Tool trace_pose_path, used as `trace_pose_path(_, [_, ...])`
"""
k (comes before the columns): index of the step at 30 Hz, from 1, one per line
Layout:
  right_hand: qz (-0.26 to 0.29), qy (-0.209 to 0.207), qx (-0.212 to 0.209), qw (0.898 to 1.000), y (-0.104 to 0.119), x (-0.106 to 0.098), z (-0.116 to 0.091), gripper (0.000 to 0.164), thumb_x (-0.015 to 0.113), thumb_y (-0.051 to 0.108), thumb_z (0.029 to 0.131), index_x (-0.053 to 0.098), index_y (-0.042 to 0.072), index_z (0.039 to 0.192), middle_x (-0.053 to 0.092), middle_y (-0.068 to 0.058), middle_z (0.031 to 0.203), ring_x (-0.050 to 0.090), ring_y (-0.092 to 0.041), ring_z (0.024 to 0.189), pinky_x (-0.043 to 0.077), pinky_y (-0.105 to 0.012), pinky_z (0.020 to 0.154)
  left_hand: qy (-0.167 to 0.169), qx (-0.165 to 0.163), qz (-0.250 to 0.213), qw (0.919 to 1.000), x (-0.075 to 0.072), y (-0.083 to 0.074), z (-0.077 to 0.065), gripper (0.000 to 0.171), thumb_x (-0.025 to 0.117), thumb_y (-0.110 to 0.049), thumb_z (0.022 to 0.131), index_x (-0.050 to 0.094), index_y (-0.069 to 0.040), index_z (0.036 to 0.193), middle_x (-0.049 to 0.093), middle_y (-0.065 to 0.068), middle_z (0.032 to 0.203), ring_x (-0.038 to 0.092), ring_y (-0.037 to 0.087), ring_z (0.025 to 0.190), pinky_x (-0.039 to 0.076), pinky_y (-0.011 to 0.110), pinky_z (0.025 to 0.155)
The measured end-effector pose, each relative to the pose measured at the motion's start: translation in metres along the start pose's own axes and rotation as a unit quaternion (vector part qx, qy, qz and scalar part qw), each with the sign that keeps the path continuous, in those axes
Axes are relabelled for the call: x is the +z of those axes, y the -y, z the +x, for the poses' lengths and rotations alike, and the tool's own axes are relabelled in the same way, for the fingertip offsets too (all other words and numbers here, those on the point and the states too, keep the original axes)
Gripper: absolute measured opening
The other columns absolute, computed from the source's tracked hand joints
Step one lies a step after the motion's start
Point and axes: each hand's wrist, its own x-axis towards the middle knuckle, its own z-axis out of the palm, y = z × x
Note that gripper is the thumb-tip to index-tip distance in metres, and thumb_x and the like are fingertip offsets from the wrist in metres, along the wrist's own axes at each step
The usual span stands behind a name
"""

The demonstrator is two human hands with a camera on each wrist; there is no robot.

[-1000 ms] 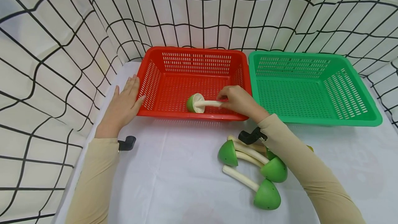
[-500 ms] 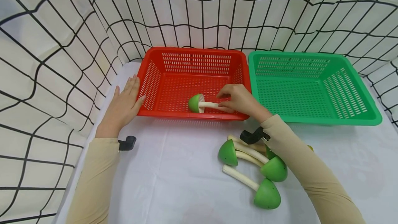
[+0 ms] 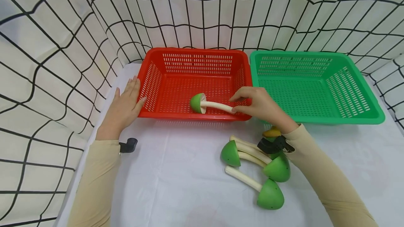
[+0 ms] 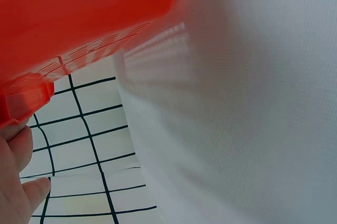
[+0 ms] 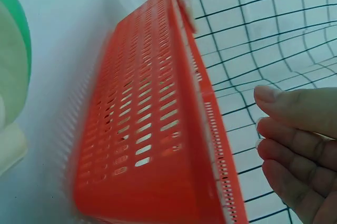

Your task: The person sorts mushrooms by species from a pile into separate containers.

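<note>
A toy mushroom with a green cap and pale stem lies in the red basket, cap to the left. My right hand is over the basket's front right corner, fingertips near the stem's end. In the right wrist view its fingers are relaxed and hold nothing. My left hand rests with extended fingers against the basket's left side. Several more green-capped mushrooms lie in a pile on the white cloth below the right hand.
A green basket stands right beside the red one. A small yellow piece shows at the pile's back, partly hidden by the right wrist camera. Black wire grid over white cloth encloses the back and sides.
My right hand has let go of the mushroom stem and shifted right. The mushroom now lies in the red basket. The left hand has stayed in place.
</note>
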Motion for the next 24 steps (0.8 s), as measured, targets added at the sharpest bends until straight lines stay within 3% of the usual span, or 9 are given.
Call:
trace_pose_path(10, [0.001,-0.040,-0.077,0.996,0.003,-0.008,-0.037,0.026,0.081,0.001,0.070,0.071,0.006,0.093,0.068,-0.001,0.089,0.059,-0.017,0.077,0.048,-0.027,0.064,-0.001,0.003,0.000,1.0000,0.003,0.000,0.002,0.066,0.031,-0.034,0.102,0.002,0.003,0.149,0.000,0.018,0.156,0.000,0.031,0.143,-0.001,0.059,0.110])
trace_pose_path(18, [0.005,-0.055,-0.084,0.995,0.003,-0.012,-0.071,0.034,0.081,-0.006,0.066,0.071,0.008,0.095,0.068,0.001,0.092,0.061,-0.010,0.086,0.048,-0.015,0.071,-0.002,0.006,-0.002,1.0000,0.006,0.001,0.004,0.066,0.030,-0.034,0.102,0.002,0.003,0.149,0.001,0.019,0.156,0.000,0.032,0.143,-0.001,0.060,0.110])
trace_pose_path(24, [0.016,-0.087,-0.086,0.992,0.002,-0.013,-0.096,0.022,0.078,0.018,0.078,0.071,0.009,0.097,0.068,0.000,0.093,0.060,-0.009,0.088,0.046,-0.012,0.077,-0.009,0.003,-0.004,0.9999,0.007,0.005,0.004,0.066,0.032,-0.033,0.102,0.002,0.003,0.149,-0.001,0.017,0.156,0.000,0.031,0.143,-0.002,0.059,0.110])
